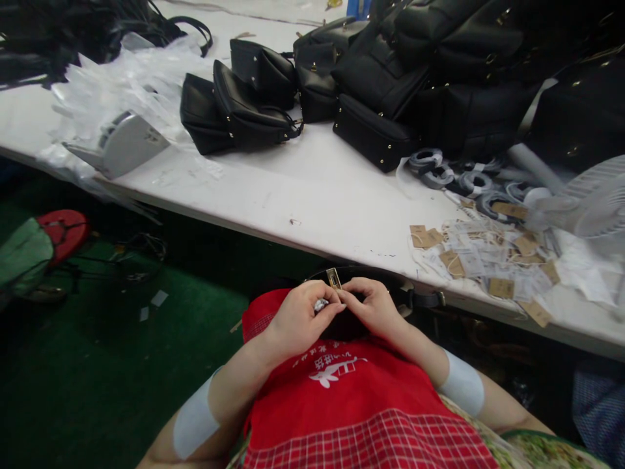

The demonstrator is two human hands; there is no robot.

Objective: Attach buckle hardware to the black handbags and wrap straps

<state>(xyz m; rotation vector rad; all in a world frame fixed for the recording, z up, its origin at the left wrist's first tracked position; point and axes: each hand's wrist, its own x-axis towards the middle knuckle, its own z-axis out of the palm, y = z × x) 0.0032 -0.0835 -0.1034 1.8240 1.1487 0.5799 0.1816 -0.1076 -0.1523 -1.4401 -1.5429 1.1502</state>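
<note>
On my lap, against the table's front edge, lies a black handbag (336, 326), mostly hidden by my hands and the red apron (361, 410). A gold metal clasp (334, 279) stands up from it between my hands. My left hand (300, 316) is closed, with a small silvery crumpled piece (320, 305) showing inside its curled fingers. Thumb and fingertips of my right hand (375, 306) are pinched together at the clasp's lower end, touching the left fingertips. A black strap with a buckle (427, 299) extends to the right.
Black handbags (254, 111) are piled along the white table (273, 189). At left are clear plastic wrappings (131, 85) and a grey curved holder (131, 143). Brown paper tags (500, 286), rolled straps (476, 182) and a white fan (596, 202) are at right. A red stool (66, 238) stands on the green floor.
</note>
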